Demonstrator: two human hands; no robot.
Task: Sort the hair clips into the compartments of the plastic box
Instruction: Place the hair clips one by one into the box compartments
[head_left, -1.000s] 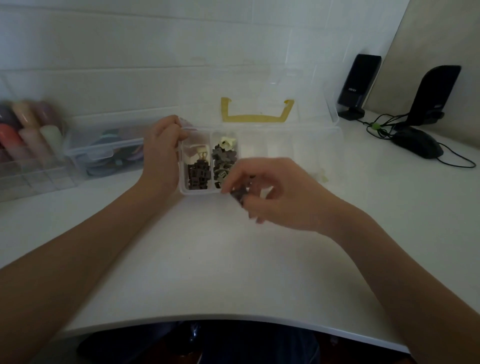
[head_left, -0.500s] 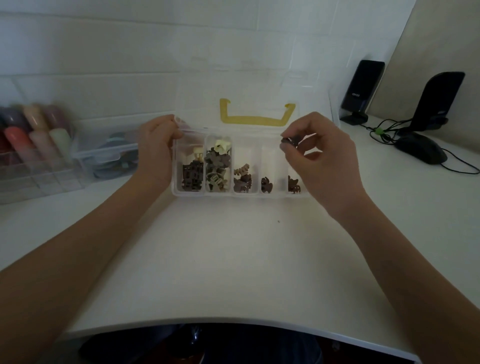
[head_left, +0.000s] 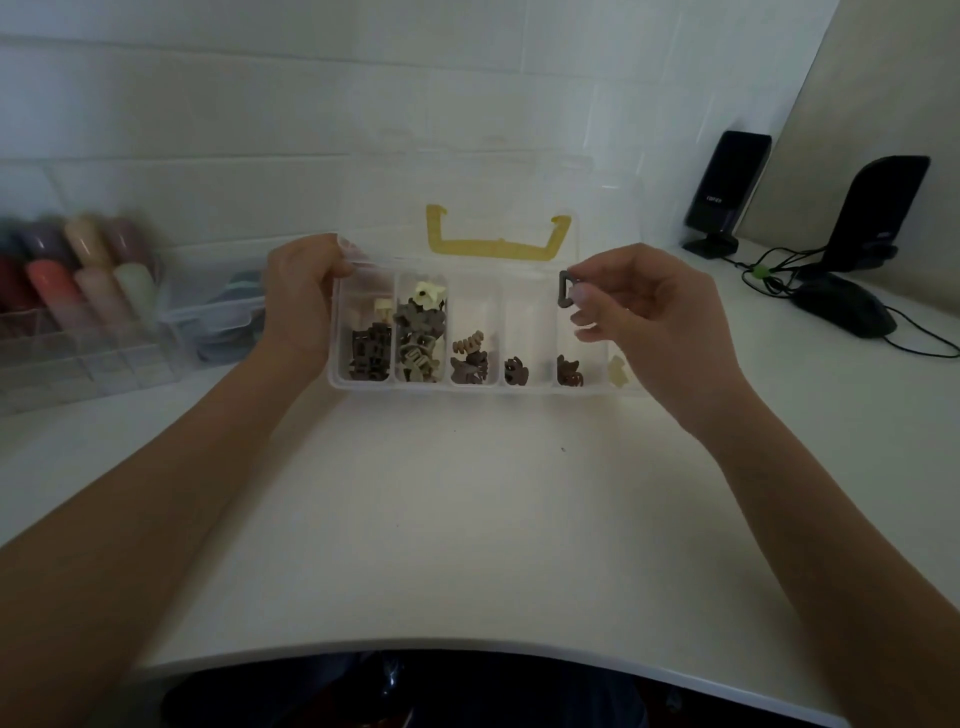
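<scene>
A clear plastic box (head_left: 470, 387) with a yellow handle on its raised lid stands on the white table. Its row of compartments holds small hair clips: dark brown ones (head_left: 370, 351) at the far left, grey and cream ones (head_left: 420, 332) beside them, brown ones (head_left: 468, 358) further right. My left hand (head_left: 301, 299) grips the box's left end. My right hand (head_left: 649, 312) pinches a small dark grey clip (head_left: 566, 287) between thumb and forefinger, above the right-hand compartments.
A clear organiser with coloured rolls (head_left: 78, 280) and a second clear tub (head_left: 218, 306) sit at the left. Two black speakers (head_left: 727, 192), a black mouse (head_left: 847, 312) and cables lie at the right. The table's front edge curves near me.
My right hand rose from the table in front of the box to above its right compartments, carrying the dark clip. My left hand stayed on the box's left end.
</scene>
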